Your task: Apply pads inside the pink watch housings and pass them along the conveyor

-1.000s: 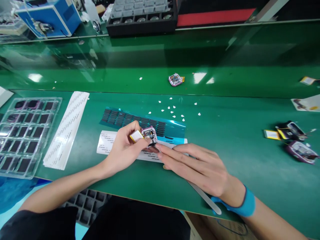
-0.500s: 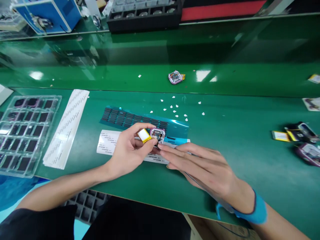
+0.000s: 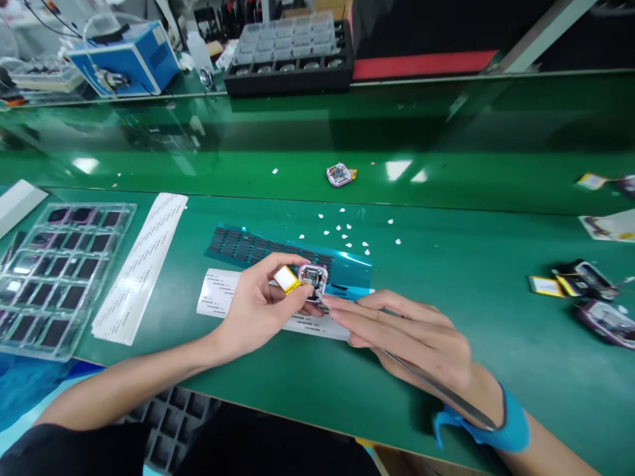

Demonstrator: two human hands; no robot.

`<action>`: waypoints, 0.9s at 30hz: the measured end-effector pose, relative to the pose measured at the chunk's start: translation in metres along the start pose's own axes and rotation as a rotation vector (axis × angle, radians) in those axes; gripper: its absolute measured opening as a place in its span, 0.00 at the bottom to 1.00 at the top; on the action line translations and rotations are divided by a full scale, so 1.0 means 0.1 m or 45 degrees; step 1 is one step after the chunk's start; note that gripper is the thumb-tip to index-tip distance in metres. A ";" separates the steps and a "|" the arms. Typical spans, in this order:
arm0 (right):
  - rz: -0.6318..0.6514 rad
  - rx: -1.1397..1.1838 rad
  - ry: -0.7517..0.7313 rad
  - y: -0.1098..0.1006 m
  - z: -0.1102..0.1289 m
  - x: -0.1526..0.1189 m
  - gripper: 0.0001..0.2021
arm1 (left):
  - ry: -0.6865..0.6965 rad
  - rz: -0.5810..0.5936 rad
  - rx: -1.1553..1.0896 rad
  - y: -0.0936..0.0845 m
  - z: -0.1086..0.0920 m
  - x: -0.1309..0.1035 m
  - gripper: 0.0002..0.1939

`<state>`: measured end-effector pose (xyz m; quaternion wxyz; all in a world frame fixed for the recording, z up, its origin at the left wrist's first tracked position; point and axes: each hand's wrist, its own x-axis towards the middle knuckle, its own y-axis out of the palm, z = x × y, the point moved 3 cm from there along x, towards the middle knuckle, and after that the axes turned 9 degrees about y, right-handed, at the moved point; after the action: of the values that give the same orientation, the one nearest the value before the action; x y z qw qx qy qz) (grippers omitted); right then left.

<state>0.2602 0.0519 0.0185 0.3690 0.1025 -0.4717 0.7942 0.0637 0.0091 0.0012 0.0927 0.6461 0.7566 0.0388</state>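
Note:
My left hand point(image 3: 262, 297) is closed around the rim of a small open watch case point(image 3: 313, 281) with a pink edge and a circuit board inside. Out of the case's left side hangs a yellow-edged battery point(image 3: 286, 279), lying by my left fingers. In my right hand point(image 3: 417, 330) are slim metal tweezers point(image 3: 436, 387), their back end reaching to the blue wrist strap. The right fingertips are at the case's lower right edge, and the tweezer tips are hidden there. Beneath both hands lie a teal film with black strips point(image 3: 248, 243) and a white printed label sheet point(image 3: 218, 291).
Small white stickers point(image 3: 344, 236) are scattered behind my hands. Another open watch case point(image 3: 339, 174) sits farther back. At left are white strips point(image 3: 141, 271) and a clear tray of dark parts point(image 3: 69, 277). More cases and a battery point(image 3: 546, 285) lie at right.
The whole view has tilted up, showing more of the back shelf. Both hands keep their hold; the right fingertips have shifted slightly away from the case, and more of the tweezers shows.

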 end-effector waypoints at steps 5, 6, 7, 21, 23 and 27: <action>-0.154 0.000 -0.040 -0.06 -0.13 0.02 0.27 | -0.055 -0.008 -0.076 -0.03 0.00 0.05 0.19; -0.205 -0.031 -0.041 -0.07 -0.19 0.02 0.28 | -0.073 -0.016 -0.096 -0.05 0.01 0.07 0.19; -0.254 -0.070 -0.039 -0.08 -0.26 0.03 0.27 | -0.088 -0.026 -0.124 -0.06 0.02 0.08 0.18; -0.496 0.032 0.728 -0.26 -1.11 0.15 0.32 | -0.101 -0.018 -0.518 -0.14 0.08 0.30 0.18; -0.487 0.048 0.753 -0.29 -1.08 0.21 0.35 | -0.047 -0.019 -0.525 -0.15 0.08 0.32 0.20; -0.399 0.068 0.720 -0.33 -1.06 0.37 0.39 | 0.060 -0.050 -0.499 -0.16 0.11 0.41 0.25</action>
<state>0.2760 0.1671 0.0030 0.6005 -0.0410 -0.3080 0.7368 0.0445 0.0463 -0.0165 0.1998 0.5998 0.7490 0.1985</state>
